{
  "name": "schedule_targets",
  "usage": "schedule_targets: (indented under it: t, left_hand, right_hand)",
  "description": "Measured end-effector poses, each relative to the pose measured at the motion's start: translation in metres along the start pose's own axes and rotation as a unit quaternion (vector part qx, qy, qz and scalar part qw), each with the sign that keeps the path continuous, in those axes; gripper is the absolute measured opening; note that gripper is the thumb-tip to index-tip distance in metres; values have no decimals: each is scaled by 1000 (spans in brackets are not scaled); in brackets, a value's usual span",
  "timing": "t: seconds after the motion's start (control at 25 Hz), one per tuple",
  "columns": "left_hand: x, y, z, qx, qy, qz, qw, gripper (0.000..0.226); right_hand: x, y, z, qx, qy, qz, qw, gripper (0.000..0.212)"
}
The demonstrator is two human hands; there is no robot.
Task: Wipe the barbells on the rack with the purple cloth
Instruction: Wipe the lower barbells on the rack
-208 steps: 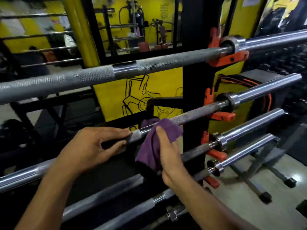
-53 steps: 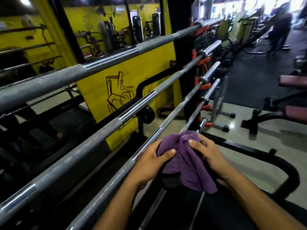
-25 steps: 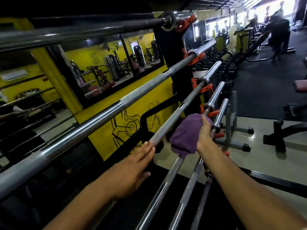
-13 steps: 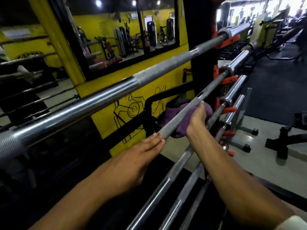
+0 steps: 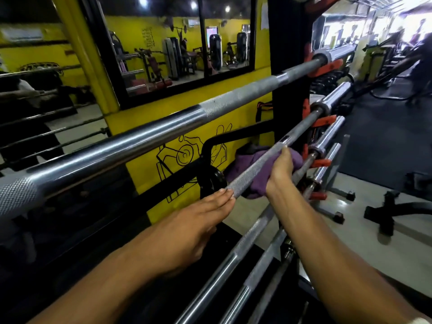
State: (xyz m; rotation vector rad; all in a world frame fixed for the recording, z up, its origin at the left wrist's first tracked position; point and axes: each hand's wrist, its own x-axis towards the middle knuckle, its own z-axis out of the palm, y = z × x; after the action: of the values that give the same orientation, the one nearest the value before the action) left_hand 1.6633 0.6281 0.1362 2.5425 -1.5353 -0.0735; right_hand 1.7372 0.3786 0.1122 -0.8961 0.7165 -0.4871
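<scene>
The rack (image 5: 284,73) holds several barbells. The second barbell (image 5: 254,170) is under wiping; which others are done cannot be judged. The right hand (image 5: 280,168) grips the purple cloth (image 5: 258,181) around it. The left hand (image 5: 187,232) rests flat, fingers straight, on the same bar.

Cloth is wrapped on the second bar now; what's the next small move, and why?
Probably slide the right hand with the purple cloth back along the second barbell toward the left hand, whose straight fingers steady it. The knurled stretch between them looks not yet covered.
</scene>
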Motion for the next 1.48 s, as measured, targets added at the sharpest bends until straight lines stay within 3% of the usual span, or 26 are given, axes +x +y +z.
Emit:
schedule_targets:
  t: [0.08, 0.2, 0.24, 0.28, 0.4, 0.56, 0.72, 0.92, 1.08, 1.2, 1.28, 1.4, 1.48]
  left_hand:
    - [0, 1, -2, -8, -7, -4, 1000, 71]
    - [0, 1, -3, -4, -10, -5, 1000, 70]
    - [0, 2, -3, -5, -13, -6, 1000, 70]
    - [0, 2, -3, -8, -16, -9, 1000, 70]
    - [1, 0, -3, 2, -13, -19, 1000, 70]
    - [0, 8, -5, 29, 0, -20, 999, 68]
    - [-37, 13, -14, 46, -8, -27, 999, 62]
    - [-135, 10, -8, -1, 18, -78, 997, 60]
    - [-138, 5, 5, 52, 99, -49, 992, 54]
    - [-137, 2, 8, 47, 123, -42, 990, 53]
    - [-138, 1, 9, 51, 132, -39, 989, 54]
    - [-135, 0, 10, 66, 134, -30, 988, 55]
    - [-137, 0, 10, 60, 134, -31, 989, 55]
  right_hand:
    - [37, -10, 1, 37, 79, -45, 995, 40]
    - [107, -30, -8, -21, 116, -104, 988, 32]
    - [118, -27, -8, -9, 122, -87, 989, 41]
    - [101, -24, -11, -12, 104, -89, 991, 53]
    - [-2, -2, -8, 59, -1, -35, 998, 44]
    - [-59, 29, -7, 155, -81, 48, 983, 58]
    - [-100, 65, 11, 135, -64, 37, 988, 53]
    - [-56, 9, 4, 91, 23, 28, 995, 50]
    - [-67, 47, 12, 104, -20, 40, 994, 58]
    - [-96, 70, 11, 87, -36, 17, 995, 47]
    - [-84, 50, 10, 68, 0, 2, 998, 39]
    - [-60, 9, 5, 36, 16, 0, 999, 47]
    - [-63, 19, 9, 20, 14, 1, 1000, 54]
